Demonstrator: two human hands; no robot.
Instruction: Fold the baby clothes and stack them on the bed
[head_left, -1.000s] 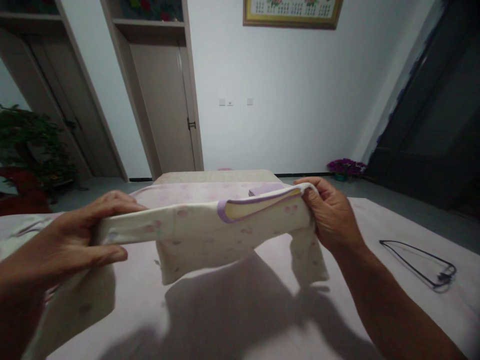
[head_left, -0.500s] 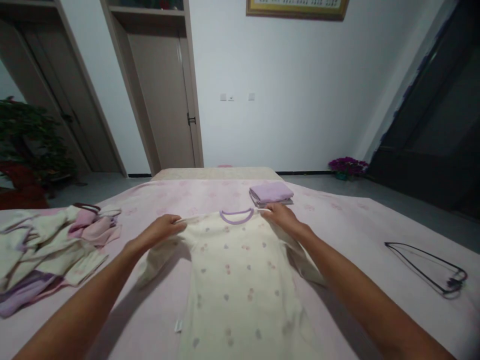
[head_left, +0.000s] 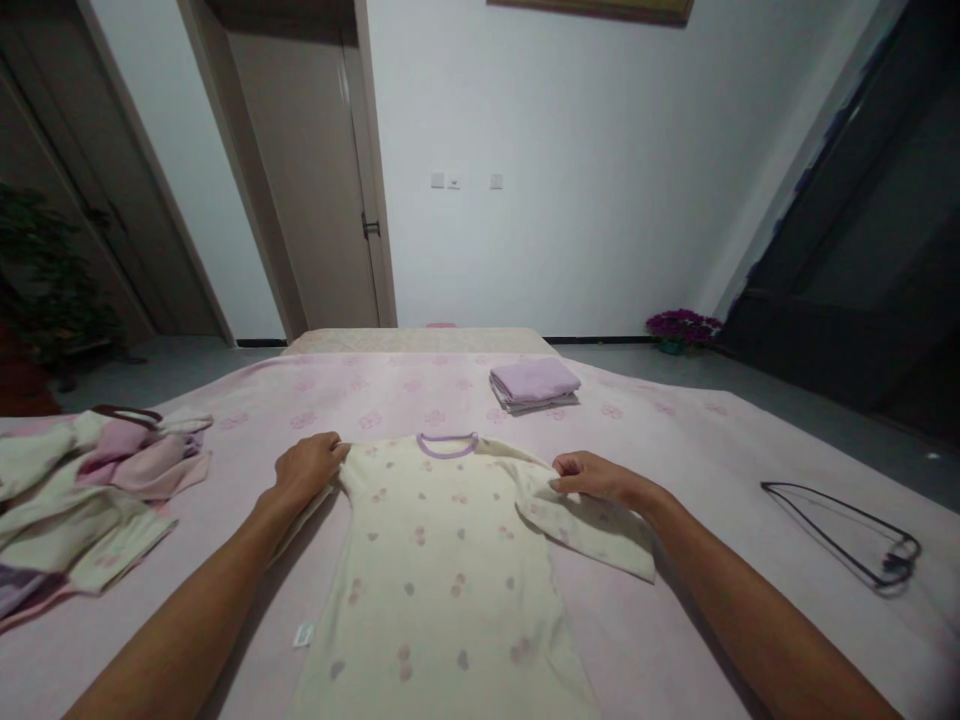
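A cream long-sleeved shirt with a small heart and cherry-like print and a lilac neckband lies spread on the pink flowered cloth, neckline pointing away from me. My left hand is closed on the shirt's left shoulder, and the sleeve on that side is mostly hidden by my forearm. At the opposite sleeve, near its top, my right hand pinches the fabric between thumb and fingers. That sleeve slants out to the right under my wrist. A white tag sticks out at the shirt's left side.
A folded lilac stack of cloth sits beyond the shirt. Rumpled clothes are heaped at the left. On the right lies a black wire clothes hanger. Past the far edge are a door and purple flowers.
The shirt's shoulders have come down flatter onto the cloth. My right hand has let go of the right shoulder and shifted onto the sleeve, which now lies out to the right.
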